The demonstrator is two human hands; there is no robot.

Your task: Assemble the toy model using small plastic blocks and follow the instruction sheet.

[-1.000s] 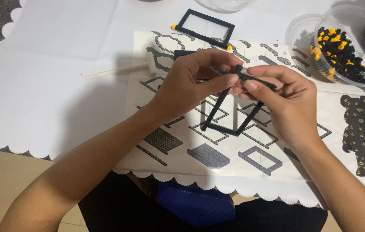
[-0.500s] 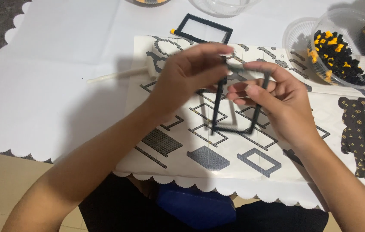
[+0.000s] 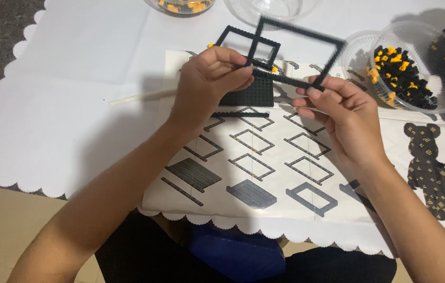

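Two hands pinched on one black brick frame (image 3: pixel 296 52), left hand (image 3: pixel 209 78) and right hand (image 3: pixel 345 112), raised above the instruction sheet (image 3: pixel 285 173); best kept level, pressing corners gently to avoid snapping

Bare white tabletop (image 3: pixel 65 78) lies open to the left. To the right, a clear bowl of beads (image 3: pixel 416 68) blocks the way; far off stand more bowls (image 3: pixel 272 8).

White scalloped table cover (image 3: pixel 60 126), printed instruction sheet (image 3: pixel 296 173) at centre, clear bowl of black and orange bricks (image 3: pixel 416 68) far right, black brick frame (image 3: pixel 233 36) far centre, thin white stick (image 3: pixel 138 97) left of sheet.
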